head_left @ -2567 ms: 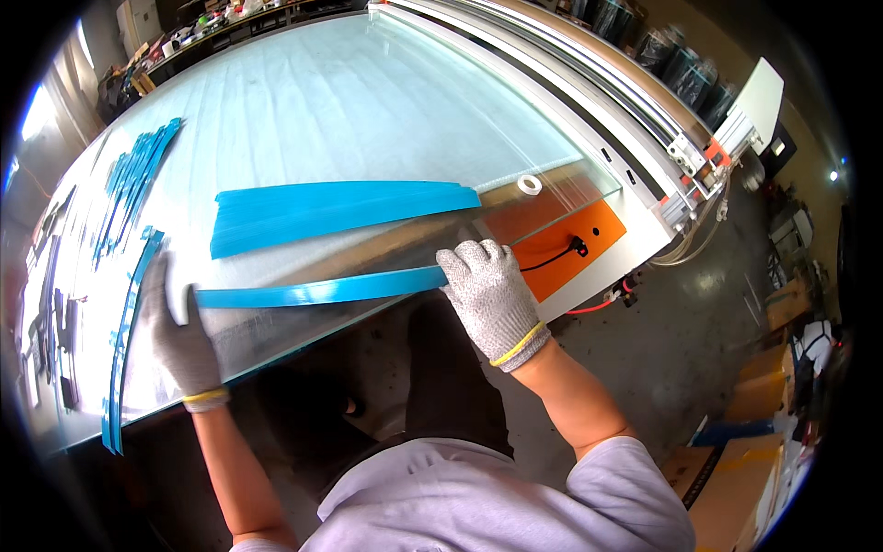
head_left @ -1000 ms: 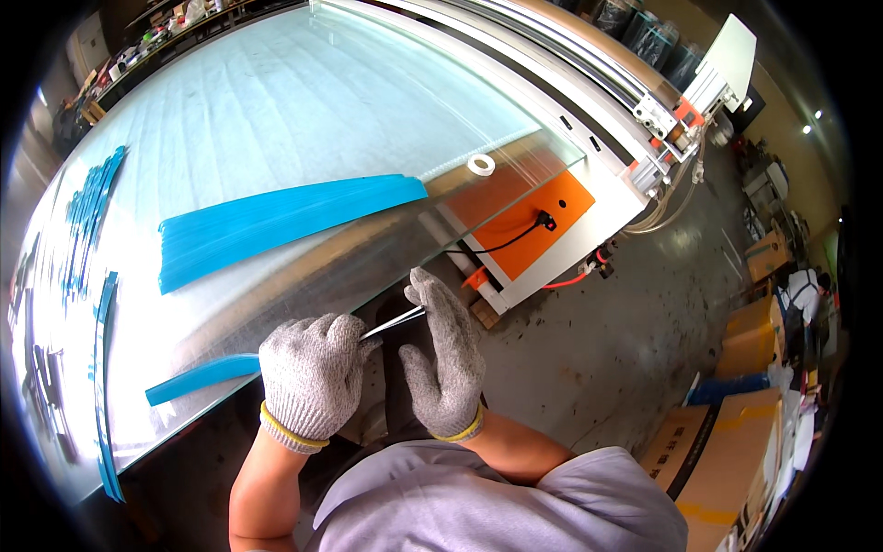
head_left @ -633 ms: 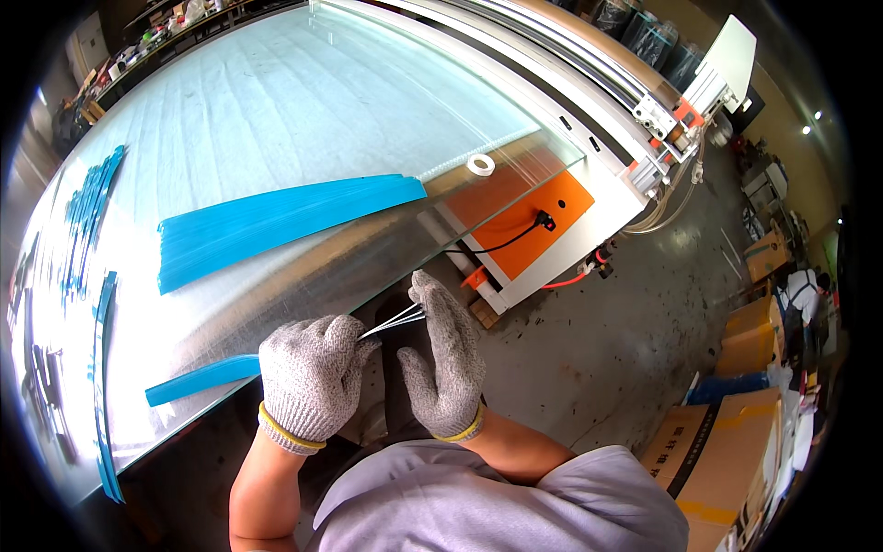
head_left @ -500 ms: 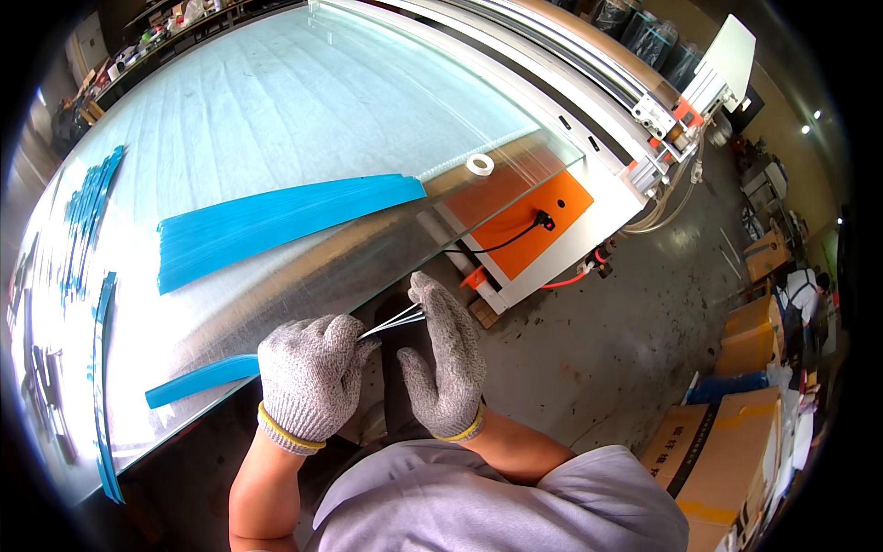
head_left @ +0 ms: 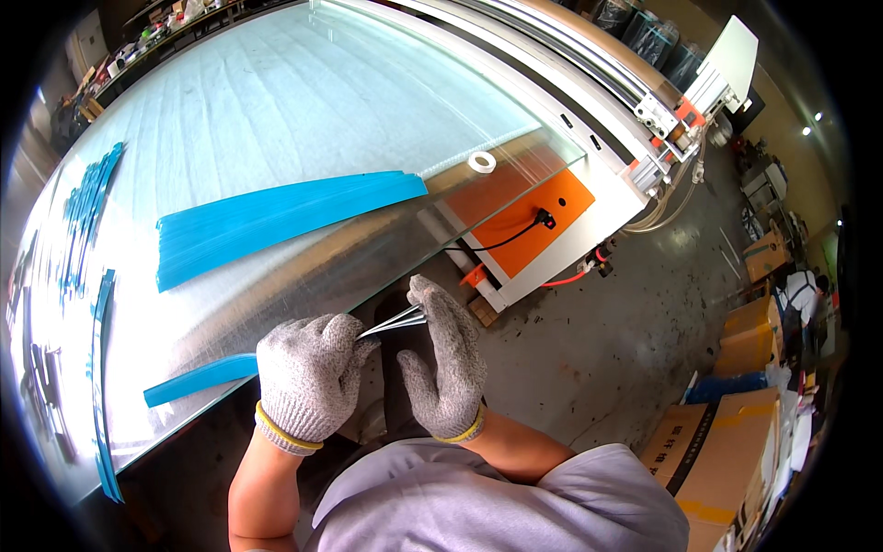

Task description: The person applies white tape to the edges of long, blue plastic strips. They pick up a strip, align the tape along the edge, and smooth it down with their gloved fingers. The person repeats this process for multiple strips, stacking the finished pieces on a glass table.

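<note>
In a grey knit glove with a yellow cuff, my left hand (head_left: pixel 308 377) is closed around a small bundle of blue strips (head_left: pixel 202 378). One end of the bundle rests over the glass edge at the left; the other fans out as thin pale edges between my hands. Gloved alike, my right hand (head_left: pixel 449 368) has its fingers stretched up and its thumb apart. The strip ends reach its fingers and seem to touch them. A wide fan of blue strips (head_left: pixel 290 227) lies flat on the glass-topped table (head_left: pixel 349 101) beyond my hands.
More narrow blue strips (head_left: pixel 103 386) lie at the table's left. A white tape roll (head_left: pixel 473 164) sits near the right corner. Beside it is a white machine with an orange panel (head_left: pixel 524 235) and black cable. Cardboard boxes (head_left: pixel 736 442) and another person (head_left: pixel 802 299) are at right.
Almost nothing differs: my hands and the strips between them keep nearly the same position, with the pale ends showing slightly differently fanned.
</note>
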`<state>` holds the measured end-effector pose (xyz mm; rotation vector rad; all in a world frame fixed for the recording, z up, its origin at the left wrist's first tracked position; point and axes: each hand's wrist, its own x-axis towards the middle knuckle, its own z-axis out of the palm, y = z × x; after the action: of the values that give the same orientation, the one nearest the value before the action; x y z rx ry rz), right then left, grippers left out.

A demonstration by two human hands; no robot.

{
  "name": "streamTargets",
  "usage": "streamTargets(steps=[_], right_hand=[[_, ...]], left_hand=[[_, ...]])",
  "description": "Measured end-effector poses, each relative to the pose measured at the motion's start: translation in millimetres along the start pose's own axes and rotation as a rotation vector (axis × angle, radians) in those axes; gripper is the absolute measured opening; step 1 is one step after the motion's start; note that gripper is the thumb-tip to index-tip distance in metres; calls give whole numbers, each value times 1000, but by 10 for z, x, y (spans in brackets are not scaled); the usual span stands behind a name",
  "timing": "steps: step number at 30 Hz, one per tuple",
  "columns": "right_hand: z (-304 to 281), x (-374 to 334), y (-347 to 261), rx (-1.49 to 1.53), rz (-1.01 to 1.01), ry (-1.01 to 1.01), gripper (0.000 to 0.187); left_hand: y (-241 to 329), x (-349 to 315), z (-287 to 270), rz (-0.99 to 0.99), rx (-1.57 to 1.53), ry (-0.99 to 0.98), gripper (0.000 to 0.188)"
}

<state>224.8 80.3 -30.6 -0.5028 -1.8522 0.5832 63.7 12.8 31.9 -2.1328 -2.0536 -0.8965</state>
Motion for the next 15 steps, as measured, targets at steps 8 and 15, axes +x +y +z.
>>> streamTargets(steps=[8,15], right_hand=[[-16,2,-2,-25,-30,-1,62],[8,-25,22,23,-22,11,63]], left_hand=[[-36,-6,26,4,-24,18,12],[-37,-6,20,17,-3,33,12]])
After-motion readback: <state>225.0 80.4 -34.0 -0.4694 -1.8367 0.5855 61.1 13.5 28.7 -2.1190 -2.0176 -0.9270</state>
